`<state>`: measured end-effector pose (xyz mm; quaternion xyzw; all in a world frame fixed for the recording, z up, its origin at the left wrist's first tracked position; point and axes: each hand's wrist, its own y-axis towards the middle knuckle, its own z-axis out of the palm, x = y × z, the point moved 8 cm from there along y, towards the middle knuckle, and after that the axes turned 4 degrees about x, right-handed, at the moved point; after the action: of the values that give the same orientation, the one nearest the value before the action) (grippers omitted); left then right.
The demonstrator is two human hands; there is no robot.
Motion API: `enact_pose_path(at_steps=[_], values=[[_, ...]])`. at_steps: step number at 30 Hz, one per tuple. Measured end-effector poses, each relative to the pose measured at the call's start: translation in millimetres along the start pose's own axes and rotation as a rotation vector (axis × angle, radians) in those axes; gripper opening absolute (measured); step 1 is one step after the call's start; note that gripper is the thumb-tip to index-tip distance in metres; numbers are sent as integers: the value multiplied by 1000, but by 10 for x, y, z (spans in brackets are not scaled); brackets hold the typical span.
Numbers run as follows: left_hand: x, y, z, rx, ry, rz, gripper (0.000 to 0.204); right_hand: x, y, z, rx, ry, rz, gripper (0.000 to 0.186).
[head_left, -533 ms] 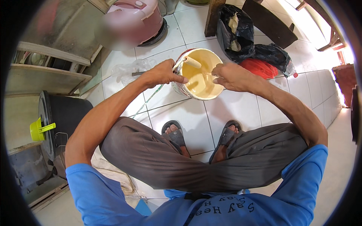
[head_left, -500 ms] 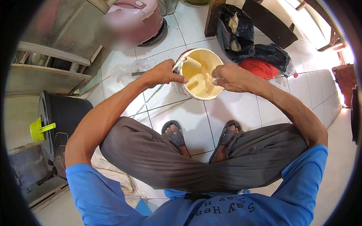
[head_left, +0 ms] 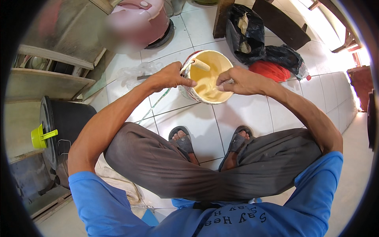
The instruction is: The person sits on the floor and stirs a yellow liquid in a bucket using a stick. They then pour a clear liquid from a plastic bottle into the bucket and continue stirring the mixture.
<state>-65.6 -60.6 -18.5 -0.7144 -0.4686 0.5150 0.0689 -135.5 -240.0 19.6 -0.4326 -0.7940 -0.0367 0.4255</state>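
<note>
Tilted toward me between my arms is a bucket (head_left: 218,60), cream-yellow inside. My left hand (head_left: 171,76) is closed on its left rim, thumb over the edge. Beside that thumb lies the beige grip of the bucket's handle (head_left: 201,64). My right hand (head_left: 245,81) hangs over the right part of the opening with its fingers pinched together. What the pinch holds, if anything, is too small to make out. Under my left wrist runs a thin green-and-white cord (head_left: 159,98) toward the bucket.
A pink rice cooker (head_left: 138,23) stands at the far left. Black plastic bags (head_left: 252,37) and a red bag (head_left: 270,72) lie beyond my right hand. A clear plastic bag (head_left: 128,77) is near my left wrist. On the left sits a black lidded bin (head_left: 73,122) with a yellow-green scoop (head_left: 38,136).
My right hand has shifted left, further over the bucket's opening, fingers still pinched. My left hand stays on the rim.
</note>
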Motion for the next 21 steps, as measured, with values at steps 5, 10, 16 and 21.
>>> enact_pose_path(at_steps=[5,10,16,21], values=[[-2,23,14,4,-4,6,74,-20,-25,-137,-241,-143,-71,30],[18,18,5,1,-18,21,72,-35,-17,-17,44,-116,70,30],[-25,30,14,2,5,5,72,33,-46,-166,-241,-105,-141,32],[5,14,4,2,-11,1,72,-43,-26,-14,30,-202,75,32]])
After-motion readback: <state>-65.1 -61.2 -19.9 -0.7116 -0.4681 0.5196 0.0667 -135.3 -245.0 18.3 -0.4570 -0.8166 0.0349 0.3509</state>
